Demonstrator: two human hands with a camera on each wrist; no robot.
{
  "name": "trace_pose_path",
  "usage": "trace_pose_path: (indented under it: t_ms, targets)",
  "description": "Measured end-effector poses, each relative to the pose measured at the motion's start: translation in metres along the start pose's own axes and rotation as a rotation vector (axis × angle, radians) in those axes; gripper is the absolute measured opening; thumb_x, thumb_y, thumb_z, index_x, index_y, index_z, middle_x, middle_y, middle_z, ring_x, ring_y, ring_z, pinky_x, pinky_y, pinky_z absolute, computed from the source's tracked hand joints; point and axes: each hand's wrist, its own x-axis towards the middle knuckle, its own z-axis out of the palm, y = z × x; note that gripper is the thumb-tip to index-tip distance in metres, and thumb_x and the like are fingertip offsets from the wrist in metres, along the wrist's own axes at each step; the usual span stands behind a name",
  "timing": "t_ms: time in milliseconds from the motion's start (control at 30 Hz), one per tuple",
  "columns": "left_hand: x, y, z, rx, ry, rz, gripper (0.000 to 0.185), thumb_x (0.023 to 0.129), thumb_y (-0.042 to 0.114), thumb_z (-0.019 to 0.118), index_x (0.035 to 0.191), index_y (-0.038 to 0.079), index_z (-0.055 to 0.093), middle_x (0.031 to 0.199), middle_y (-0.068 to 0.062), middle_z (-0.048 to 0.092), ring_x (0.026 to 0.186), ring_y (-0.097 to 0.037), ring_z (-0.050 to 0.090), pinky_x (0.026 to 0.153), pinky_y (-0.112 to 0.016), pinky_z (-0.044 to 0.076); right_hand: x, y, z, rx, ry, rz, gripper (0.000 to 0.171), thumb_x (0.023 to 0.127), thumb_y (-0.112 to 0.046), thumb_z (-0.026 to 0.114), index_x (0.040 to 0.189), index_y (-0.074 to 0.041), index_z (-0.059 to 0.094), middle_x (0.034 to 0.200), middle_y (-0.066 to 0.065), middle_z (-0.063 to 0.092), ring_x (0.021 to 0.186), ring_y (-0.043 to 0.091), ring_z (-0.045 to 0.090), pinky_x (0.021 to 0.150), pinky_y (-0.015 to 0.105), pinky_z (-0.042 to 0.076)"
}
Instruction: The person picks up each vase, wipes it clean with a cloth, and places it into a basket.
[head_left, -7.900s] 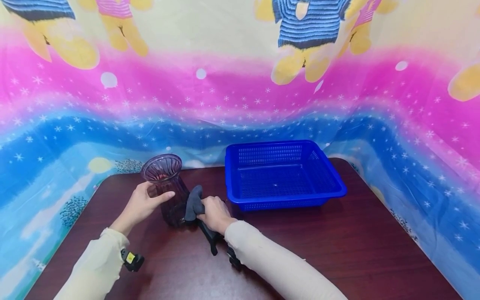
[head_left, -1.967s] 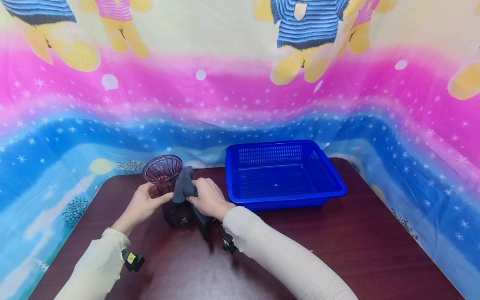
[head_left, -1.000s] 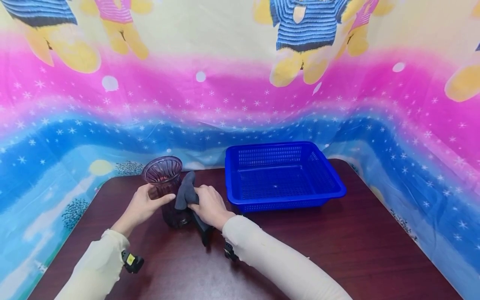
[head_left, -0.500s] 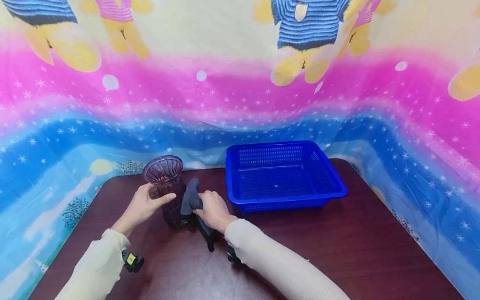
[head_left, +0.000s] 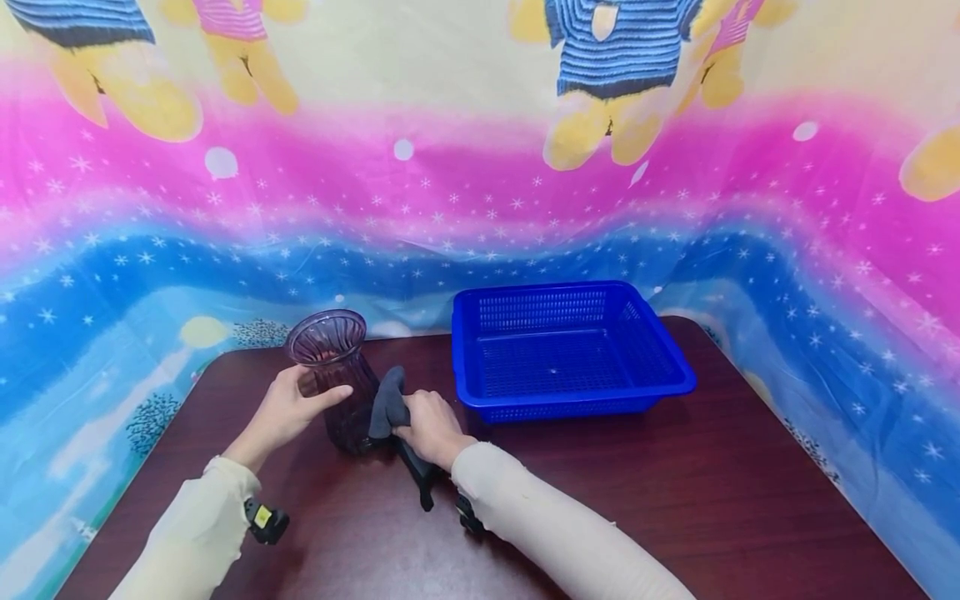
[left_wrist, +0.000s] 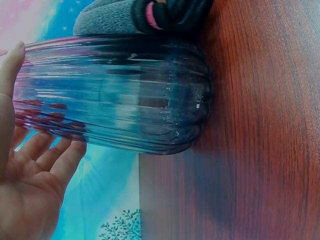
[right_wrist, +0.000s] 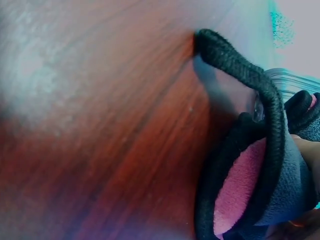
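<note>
A ribbed purple glass vase (head_left: 335, 375) stands upright on the dark wooden table (head_left: 675, 500). My left hand (head_left: 288, 408) grips its neck, thumb across the front; the left wrist view shows the vase (left_wrist: 115, 95) against my fingers (left_wrist: 45, 160). My right hand (head_left: 427, 427) holds a dark grey cloth (head_left: 386, 404) with black trim and pink lining against the vase's lower right side. In the right wrist view the cloth (right_wrist: 260, 185) hangs down to the table, its black edge touching the wood.
A blue perforated plastic basket (head_left: 675, 367) with nothing in it stands right of the vase at the table's back. A colourful printed sheet (head_left: 480, 192) hangs behind and around the table. The table's edges lie close on the left and right.
Over the last two seconds my right hand has slid the cloth down the vase's side from near the rim to the lower body. The left hand and vase have stayed put.
</note>
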Motion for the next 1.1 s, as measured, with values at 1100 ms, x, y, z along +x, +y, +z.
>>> trace_pose_path:
  t_ms: [1100]
  targets:
    - [-0.0039,-0.0006,0.0056,-0.042,0.001,-0.017,0.058,0.097,0.033,0.069,0.141,-0.001,0.051,0.136,-0.025,0.063,0.127,-0.037,0.061,0.104,-0.045,0.051,0.0003,0.0065,0.0073,0.045,-0.075,0.082,0.019,0.084,-0.03,0.082,0.097,-0.017,0.075,0.087,0.001,0.075,0.08,0.018,0.069,0.066,0.028,0.05]
